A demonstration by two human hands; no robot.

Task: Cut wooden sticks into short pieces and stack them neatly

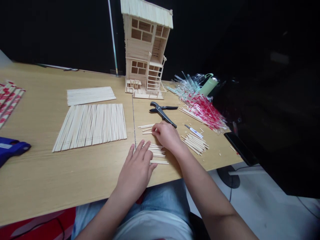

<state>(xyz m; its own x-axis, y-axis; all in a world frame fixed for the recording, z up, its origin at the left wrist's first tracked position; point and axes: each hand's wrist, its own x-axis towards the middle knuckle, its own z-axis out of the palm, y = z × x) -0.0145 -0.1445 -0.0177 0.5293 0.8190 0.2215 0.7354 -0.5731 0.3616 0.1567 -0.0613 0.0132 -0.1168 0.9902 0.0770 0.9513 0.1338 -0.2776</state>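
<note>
My left hand (137,165) lies with fingers stretched out over the left ends of a row of short wooden sticks (158,150). My right hand (167,135) is closed in a pinch on the right end of a thin wooden stick (147,133), just above that row. Beside this stick lie a few similar ones, partly under my right fingers. A dark line drawn on the table runs past my left fingertips. To the right of my right wrist is a pile of short cut sticks (195,144).
Beyond my hands lie black-handled cutters (161,111) and a white-and-blue pen-like tool (195,131). A stick-built model house (146,50) stands at the back. Flat stick panels (92,125) lie left; plastic wrappers (200,106), a green bottle (209,86) and a phone (240,148) lie right.
</note>
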